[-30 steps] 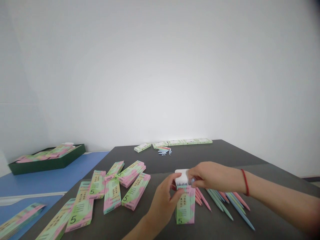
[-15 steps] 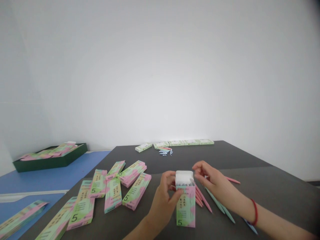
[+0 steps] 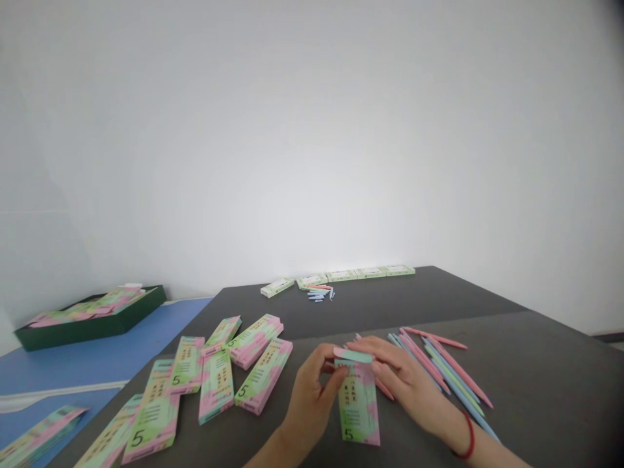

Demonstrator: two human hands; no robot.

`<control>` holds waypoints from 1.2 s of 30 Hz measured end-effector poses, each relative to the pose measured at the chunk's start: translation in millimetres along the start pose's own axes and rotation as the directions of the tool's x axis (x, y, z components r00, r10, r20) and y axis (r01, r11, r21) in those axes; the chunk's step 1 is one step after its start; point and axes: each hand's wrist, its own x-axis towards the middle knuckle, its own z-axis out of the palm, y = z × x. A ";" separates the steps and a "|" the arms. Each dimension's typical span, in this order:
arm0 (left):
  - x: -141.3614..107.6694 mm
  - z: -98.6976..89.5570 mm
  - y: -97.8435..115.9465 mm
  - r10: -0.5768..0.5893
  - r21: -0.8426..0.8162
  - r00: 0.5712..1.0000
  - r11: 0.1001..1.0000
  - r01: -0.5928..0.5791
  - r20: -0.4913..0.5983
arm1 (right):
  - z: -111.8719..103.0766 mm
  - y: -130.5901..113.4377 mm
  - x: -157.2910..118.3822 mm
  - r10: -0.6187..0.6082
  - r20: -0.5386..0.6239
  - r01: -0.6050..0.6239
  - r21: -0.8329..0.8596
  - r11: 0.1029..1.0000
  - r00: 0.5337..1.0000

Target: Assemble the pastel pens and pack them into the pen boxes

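Observation:
A green and pink box [image 3: 358,406] marked 5 stands in front of me, its coloured top flap folded over the opening. My left hand [image 3: 314,393] grips the box's upper left side between thumb and fingers. Against the flap and upper right edge, my right hand [image 3: 407,377] presses with fingers and thumb, a red band on its wrist. To the right lie pink, blue and green pens [image 3: 455,370], partly hidden by that hand.
Several similar boxes [image 3: 263,377] lie at the left of the dark table [image 3: 273,442]. Far back are white-green boxes [image 3: 341,276] in a row and small blue and pink pieces [image 3: 319,294]. A green tray [image 3: 97,328] of packs sits on a blue surface [image 3: 182,318].
The box's white flap has come down and its coloured side now shows on top. My right hand has moved left onto the box, uncovering more pens.

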 end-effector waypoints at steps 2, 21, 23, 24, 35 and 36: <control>-1.4 2.2 0.4 0.009 0.020 1.000 1.000 -0.009 -0.005 | 0.8 2.4 -2.4 0.026 -0.025 -0.026 -0.023 0.999 0.999; 10.1 -11.4 33.1 0.015 0.114 1.000 0.993 -0.018 0.027 | 1.1 -1.2 -2.2 0.068 -0.045 -0.074 -0.141 0.987 0.997; 11.2 -15.3 36.8 0.028 0.145 0.998 0.989 -0.037 0.063 | 1.3 1.1 -2.7 0.050 -0.035 -0.055 -0.157 0.986 0.998; 11.6 -17.3 39.0 0.031 0.170 0.996 0.984 -0.045 0.081 | 1.4 2.2 -3.1 0.035 -0.029 -0.040 -0.167 0.985 0.999; 10.9 -16.8 41.4 0.128 0.345 0.985 0.925 -0.160 0.114 | 4.7 13.2 -10.4 -0.125 -0.038 0.109 -0.294 0.950 0.991; 10.8 -16.3 39.4 0.151 0.338 0.983 0.924 -0.179 0.107 | 4.8 13.2 -10.2 -0.127 -0.041 0.110 -0.286 0.952 0.991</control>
